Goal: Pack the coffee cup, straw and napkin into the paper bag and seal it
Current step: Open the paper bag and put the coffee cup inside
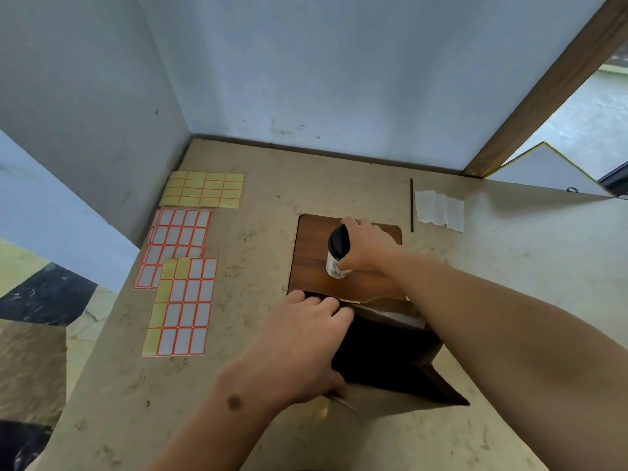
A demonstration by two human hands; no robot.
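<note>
Landmark: the dark brown wooden board (314, 253), a rounded rectangle lying flat on the beige marbled table (265, 205); all places below are given relative to it.
Coffee cup: a white printed paper cup with a black plastic lid (338, 253) stands over the middle of the board, tilted toward the left.
Right hand: the right hand (368, 248) wraps the cup from the right side, its fingers curled round the body just below the lid; the grip low on the wall probably serves to carry the cup toward the bag without pressing the lid.
Paper bag: a brown paper bag with a dark open mouth (384, 351) lies just in front of the board's near edge, its rim touching or overlapping that edge.
Left hand: the left hand (302, 341) holds the bag's left rim, fingers (326, 305) folded over the rim and thumb below, apparently to keep the mouth spread for the cup.
Straw: a thin black straw (412, 205) lies well to the right of the board, beyond its far corner.
Napkin: a white creased paper napkin (440, 210) lies just right of the straw; both are not yet packed.
Label sheets: yellow and orange-bordered sticker sheets (183, 277) lie left of the board, plausibly for sealing.
</note>
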